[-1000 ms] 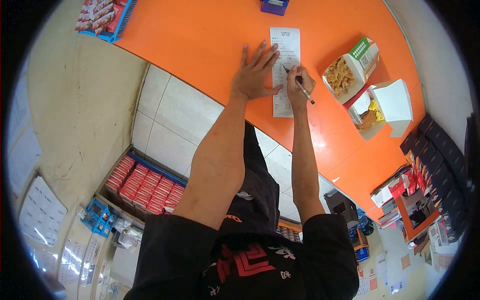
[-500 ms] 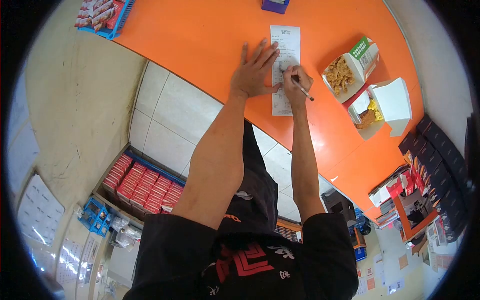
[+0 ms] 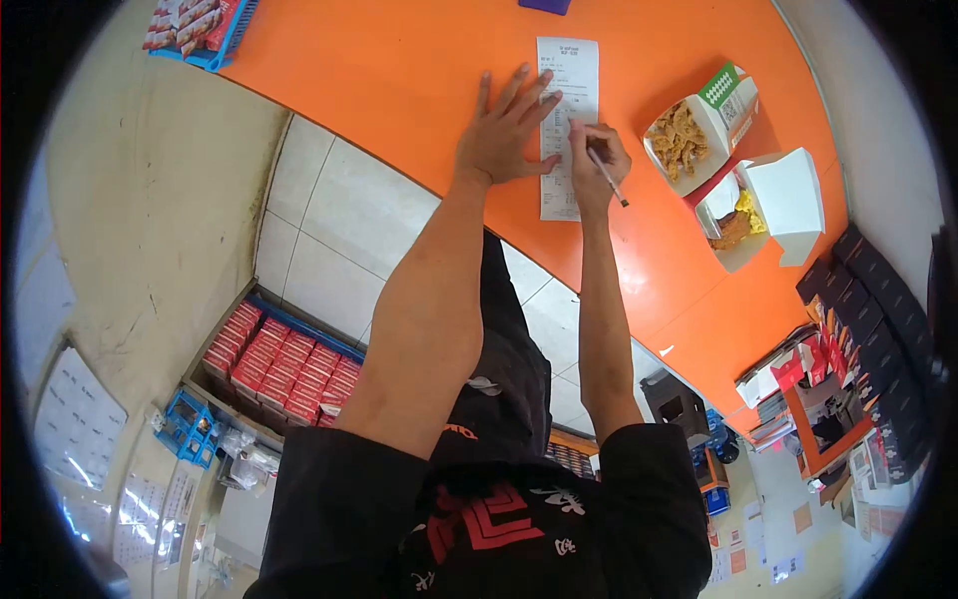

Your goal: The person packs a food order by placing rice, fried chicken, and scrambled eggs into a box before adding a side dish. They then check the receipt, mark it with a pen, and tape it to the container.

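A long printed receipt (image 3: 569, 75) lies flat on the orange counter (image 3: 399, 60). My left hand (image 3: 507, 135) rests with spread fingers on the counter, its fingertips and thumb on the receipt's left edge. Over the receipt's right side, my right hand (image 3: 597, 160) is closed around a pen (image 3: 607, 178); the writing tip is hidden by the fingers. To the right stand two open food boxes: one holds fried chicken pieces (image 3: 679, 140), the other a brown fried piece (image 3: 735, 230) with something yellow beside it.
A blue basket (image 3: 215, 58) of red packets sits at the counter's far left corner. A purple holder (image 3: 545, 5) is at the top edge. Stacked red boxes (image 3: 284, 359) fill a shelf below left. Black boxes (image 3: 863, 329) line the right.
My right hand has shifted slightly up and right with the pen, away from the print near the left hand. The whole counter appears slightly higher in view.
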